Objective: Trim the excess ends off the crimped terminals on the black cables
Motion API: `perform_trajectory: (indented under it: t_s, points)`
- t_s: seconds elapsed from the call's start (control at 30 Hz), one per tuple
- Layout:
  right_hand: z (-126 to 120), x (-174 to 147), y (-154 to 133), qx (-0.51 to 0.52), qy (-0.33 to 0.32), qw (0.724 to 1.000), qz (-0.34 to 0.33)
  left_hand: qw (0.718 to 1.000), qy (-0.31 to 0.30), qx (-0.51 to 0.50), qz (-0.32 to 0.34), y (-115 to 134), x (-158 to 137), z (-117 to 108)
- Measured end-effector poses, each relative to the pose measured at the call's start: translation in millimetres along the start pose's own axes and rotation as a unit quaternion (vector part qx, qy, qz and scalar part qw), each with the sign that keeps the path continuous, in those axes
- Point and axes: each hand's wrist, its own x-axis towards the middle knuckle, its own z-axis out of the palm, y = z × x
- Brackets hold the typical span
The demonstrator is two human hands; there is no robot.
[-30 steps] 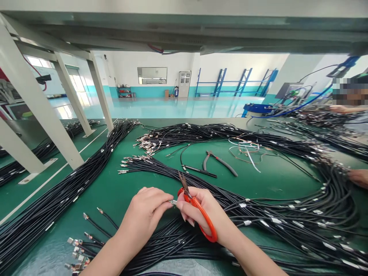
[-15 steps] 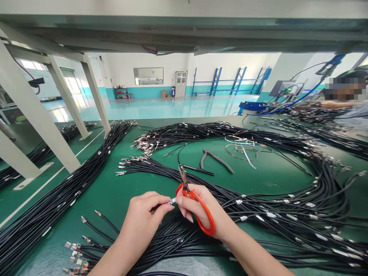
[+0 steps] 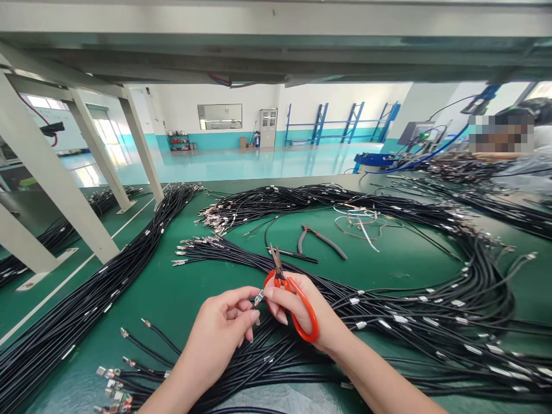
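Where the frame's lower edge cuts off both forearms, the left hand curls its fingers and pinches a small metal terminal at the end of a black wire; most of that wire is hidden under the fingers, so its run cannot be followed. The right hand is closed on orange scissors, its fingertips touching the terminal from the other side. The scissor blades point up and away, and whether they are parted is too small to tell. The palm covers part of the orange loop.

Both hands hover over a bundle of black wires lying on the green desk, which spreads right and out of frame. More terminal ends lie at the lower left, partly cut off.

Further back, pliers lie on bare desk, with a loose tangle of pale wire scraps just beyond. A long bundle runs along the left past white frame legs.

At the far right a co-worker is only partly visible, blurred and cropped by the edge.
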Motion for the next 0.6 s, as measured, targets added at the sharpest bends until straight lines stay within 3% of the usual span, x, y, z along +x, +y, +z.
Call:
perform_trajectory:
  t_s: [0.27,0.6]
  points:
    - [0.0,0.2,1.5,-0.002,0.005,1.000,-0.004,0.998,0.034,0.040,-0.025,2.1,0.3,1.1]
    - [2.2,0.2,2.2,0.005,0.015,1.000,-0.010,0.998,0.017,0.043,-0.031,-0.3,0.2,-2.1]
